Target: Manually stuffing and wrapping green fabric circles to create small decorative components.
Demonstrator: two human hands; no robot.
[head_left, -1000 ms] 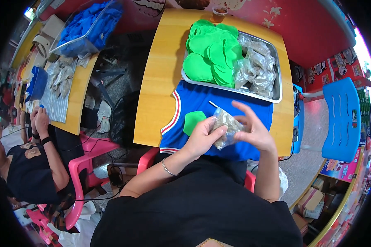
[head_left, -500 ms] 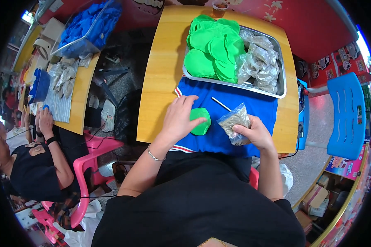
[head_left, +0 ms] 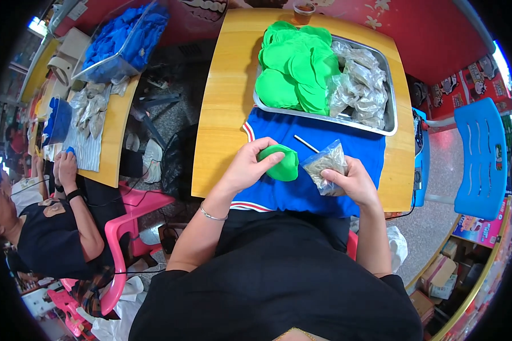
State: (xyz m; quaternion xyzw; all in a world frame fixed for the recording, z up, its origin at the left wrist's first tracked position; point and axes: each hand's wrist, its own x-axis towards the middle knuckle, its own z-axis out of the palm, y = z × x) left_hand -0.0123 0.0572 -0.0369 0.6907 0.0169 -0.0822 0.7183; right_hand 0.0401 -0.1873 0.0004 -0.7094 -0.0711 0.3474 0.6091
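Pinching left hand: The left hand (head_left: 249, 166) grips the left side of a bright green, rounded, cloth-like piece (head_left: 284, 166), thumb on top, fingers partly hidden behind it.
Right hand: The right hand (head_left: 355, 181) is closed on a clear plastic bag (head_left: 331, 160) of greyish-brown filling, thumb across its face.
Green piece to bag: The bag lies just to the right of the green piece, at nearly the same height, a narrow strip of blue showing between them. Both are roughly as wide as long; the bag sits tilted, one corner toward the green piece. The right hand is nearer the bag, the left nearer the green piece.
White stick: A thin white stick (head_left: 305, 142) slants down rightward above the gap, its lower end meeting the bag in this view; whether it continues behind cannot be told.
Blue cloth: Royal-blue fabric with red-and-white striped edging (head_left: 281, 198) spreads beneath both hands.
Metal tray: Beyond, the near rim of a silvery rectangular tray (head_left: 391, 132) bounds the work, holding a heap of green pieces (head_left: 296, 65) and more filled bags (head_left: 364, 85).
Wooden table: Yellow tabletop (head_left: 219, 128) shows left of the cloth, with a narrower strip right.
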